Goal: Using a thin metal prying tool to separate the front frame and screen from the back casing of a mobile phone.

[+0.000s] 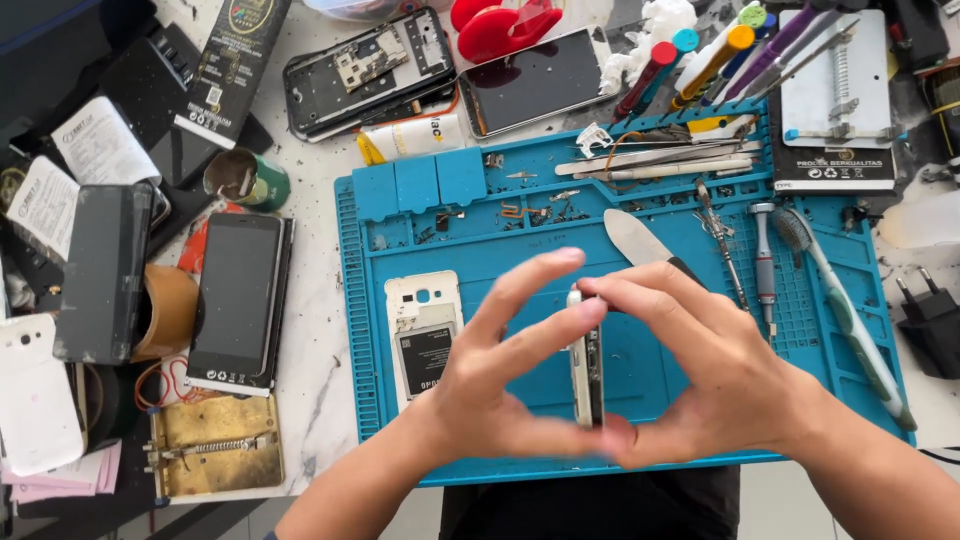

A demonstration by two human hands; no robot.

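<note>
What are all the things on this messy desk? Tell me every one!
repair mat: 1, blue, centre of the desk
phone back shell: 1, white, on the mat's left side
phone held edge-on: 1, silver, between both hands
black phone: 1, left of the mat
toothbrush: 1, white and green, mat's right side
screwdrivers: several, mixed colours, top right
tape roll: 1, brown, far left
left hand: pinching the phone
right hand: pinching the phone

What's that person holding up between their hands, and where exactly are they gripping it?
A white phone, turned edge-on to the camera. The left hand and right hand pinch it by its two ends: fingertips at the top, thumbs at the bottom.
</note>
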